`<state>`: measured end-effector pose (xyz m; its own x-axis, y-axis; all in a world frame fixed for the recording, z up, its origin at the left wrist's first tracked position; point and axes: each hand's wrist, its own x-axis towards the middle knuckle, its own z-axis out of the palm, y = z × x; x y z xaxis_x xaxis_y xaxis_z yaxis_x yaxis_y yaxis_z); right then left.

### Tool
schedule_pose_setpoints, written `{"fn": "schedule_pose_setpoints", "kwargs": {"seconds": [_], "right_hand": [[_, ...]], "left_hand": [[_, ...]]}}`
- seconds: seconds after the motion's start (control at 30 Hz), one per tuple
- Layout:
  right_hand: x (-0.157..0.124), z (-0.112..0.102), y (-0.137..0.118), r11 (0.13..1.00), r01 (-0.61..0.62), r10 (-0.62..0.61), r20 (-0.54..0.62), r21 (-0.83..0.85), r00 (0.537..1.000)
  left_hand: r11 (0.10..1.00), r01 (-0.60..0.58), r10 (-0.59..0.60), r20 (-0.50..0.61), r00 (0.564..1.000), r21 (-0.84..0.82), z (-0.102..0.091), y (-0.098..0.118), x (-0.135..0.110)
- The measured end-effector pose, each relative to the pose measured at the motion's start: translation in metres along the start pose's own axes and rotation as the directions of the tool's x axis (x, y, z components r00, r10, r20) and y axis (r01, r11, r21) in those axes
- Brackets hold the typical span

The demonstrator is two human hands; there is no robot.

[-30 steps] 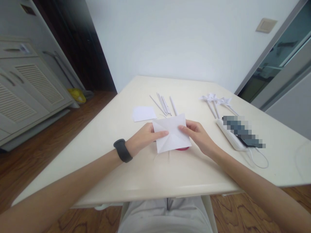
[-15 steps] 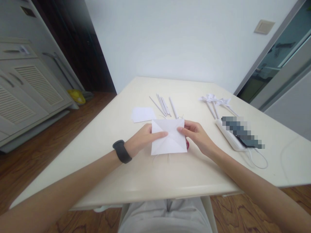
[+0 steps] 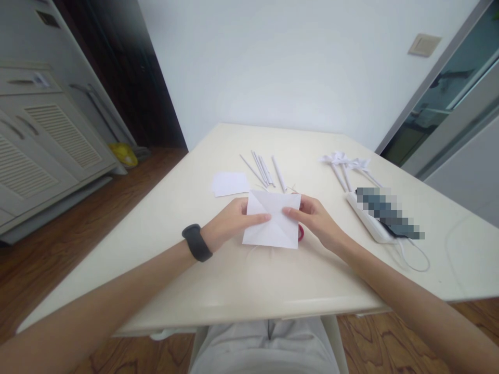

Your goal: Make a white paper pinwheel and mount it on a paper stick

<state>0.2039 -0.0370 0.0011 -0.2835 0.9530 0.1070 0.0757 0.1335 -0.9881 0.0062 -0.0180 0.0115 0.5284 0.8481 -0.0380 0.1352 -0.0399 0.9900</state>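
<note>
A white square sheet of paper (image 3: 272,232) with diagonal creases is held up above the table between both hands. My left hand (image 3: 236,218) pinches its left side, thumb flat on the front and fingers behind. On the right side my right hand (image 3: 312,214) grips it the same way, thumb tip near the middle. Part of a red ring-shaped handle (image 3: 300,232) shows from behind the sheet's right edge; the rest is hidden. A small stack of white paper (image 3: 230,184) lies beyond my left hand.
Several thin white paper rolls (image 3: 263,169) and a thicker roll (image 3: 278,174) lie on the table (image 3: 187,291) beyond the sheet. To the right are paper pinwheel-like pieces on sticks (image 3: 345,162), near a white power strip (image 3: 364,221) with a cable and a blurred-out dark object.
The sheet has turned slightly clockwise in my hands, its upper edge shifting right. More of the red handle shows now. Both hands keep nearly the same place.
</note>
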Motion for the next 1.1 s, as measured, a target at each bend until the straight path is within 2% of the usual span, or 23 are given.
{"fn": "schedule_pose_setpoints", "kwargs": {"seconds": [0.23, 0.43, 0.67, 0.77, 0.87, 1.1], "right_hand": [[0.002, -0.003, 0.001, 0.998, 0.058, -0.06, -0.066, -0.022, 0.996], [0.002, -0.004, 0.002, 0.996, 0.075, -0.078, -0.059, -0.052, 0.995], [0.003, -0.002, 0.002, 0.998, 0.032, -0.029, 0.057, -0.061, 0.998], [0.003, 0.001, -0.001, 0.998, 0.018, -0.01, 0.133, -0.063, 0.991], [0.002, 0.002, -0.001, 0.996, 0.023, -0.008, 0.164, -0.09, 0.986], [0.003, -0.006, 0.0, 0.968, 0.096, -0.082, 0.068, -0.232, 0.994]], "left_hand": [[1.0, -0.022, 0.022, 0.01, 1.0, -0.007, 0.0, -0.002, 0.001], [1.0, -0.011, 0.011, 0.009, 1.0, 0.006, -0.002, -0.002, 0.002], [0.997, -0.066, 0.071, -0.117, 0.991, 0.046, -0.01, 0.002, 0.003], [0.995, -0.099, 0.099, -0.207, 0.973, 0.014, -0.013, 0.002, 0.005], [0.989, -0.144, 0.13, -0.244, 0.961, -0.038, -0.016, 0.002, 0.006], [0.991, -0.1, 0.089, -0.132, 0.987, -0.083, -0.012, 0.001, 0.003]]}}
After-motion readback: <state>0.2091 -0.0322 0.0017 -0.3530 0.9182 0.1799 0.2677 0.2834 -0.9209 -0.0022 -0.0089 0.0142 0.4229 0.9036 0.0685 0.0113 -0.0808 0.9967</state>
